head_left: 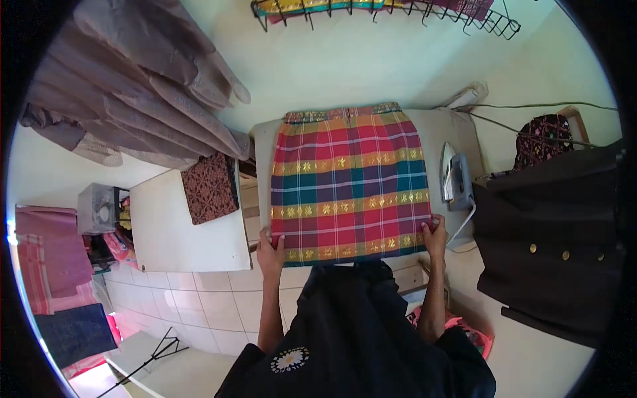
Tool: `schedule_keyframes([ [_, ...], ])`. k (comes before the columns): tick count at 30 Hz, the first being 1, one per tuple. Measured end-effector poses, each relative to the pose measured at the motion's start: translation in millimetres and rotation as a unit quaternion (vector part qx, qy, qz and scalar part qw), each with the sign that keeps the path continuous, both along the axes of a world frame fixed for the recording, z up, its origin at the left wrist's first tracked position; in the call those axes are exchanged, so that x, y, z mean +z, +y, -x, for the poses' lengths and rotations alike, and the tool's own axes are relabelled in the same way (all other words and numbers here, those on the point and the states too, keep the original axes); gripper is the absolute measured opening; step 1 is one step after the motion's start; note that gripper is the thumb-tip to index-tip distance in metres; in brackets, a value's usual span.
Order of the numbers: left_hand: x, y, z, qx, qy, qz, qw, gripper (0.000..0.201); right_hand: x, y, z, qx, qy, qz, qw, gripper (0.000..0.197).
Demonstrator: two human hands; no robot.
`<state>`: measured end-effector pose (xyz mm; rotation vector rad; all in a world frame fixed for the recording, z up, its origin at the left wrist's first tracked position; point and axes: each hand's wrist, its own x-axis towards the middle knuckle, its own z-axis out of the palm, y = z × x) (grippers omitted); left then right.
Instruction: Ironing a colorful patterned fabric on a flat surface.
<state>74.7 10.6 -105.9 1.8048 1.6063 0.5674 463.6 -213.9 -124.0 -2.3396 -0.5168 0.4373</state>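
A plaid skirt in red, green, purple and orange with gold star-like motifs lies spread on a padded grey ironing surface, its gathered waistband at the far end. At its near left corner, my left hand pinches the side edge between thumb and fingers. On the opposite side my right hand grips the near right edge. Just right of the skirt, beyond my right hand, a grey iron rests with its metal soleplate showing and its cord trailing toward me.
To the left, a white table holds a folded brown patterned cloth. Grey-brown garments hang above it. A dark buttoned jacket hangs at the right. Cables cross the far right, and a wire rack is on the wall.
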Motion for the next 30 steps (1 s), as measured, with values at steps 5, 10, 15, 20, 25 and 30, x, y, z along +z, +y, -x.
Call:
schedule_keyframes([
  [5, -7.4, -19.6, 36.1, -0.032, 0.012, 0.060, 0.998, 0.024, -15.8, -41.0, 3.5, -0.017, 0.013, 0.001, 1.000, 0.019],
  [10, -18.4, -17.8, 55.0, -0.006, -0.095, 0.055, 0.994, 0.023, -2.9, -47.5, 4.6, -0.033, 0.002, -0.033, 0.999, 0.013],
  [15, -8.2, -25.8, 37.8, -0.012, -0.023, 0.089, 0.996, 0.027, 2.4, -38.5, 9.9, -0.041, -0.017, 0.060, 0.997, 0.017],
  [20, 15.6, -19.6, -9.1, -0.070, 0.054, -0.111, 0.990, 0.043, 78.0, 37.2, -12.8, 0.092, -0.316, 0.026, 0.944, 0.034],
  [25, 4.3, -5.4, -59.6, -0.270, 0.131, -0.185, 0.936, 0.049, 75.7, 92.8, -110.2, 0.008, -0.352, 0.162, 0.922, 0.053],
  [30, -16.2, 7.9, -57.7, -0.275, 0.148, -0.193, 0.930, 0.049, 16.9, 92.4, -193.8, 0.006, -0.226, 0.152, 0.962, 0.062],
])
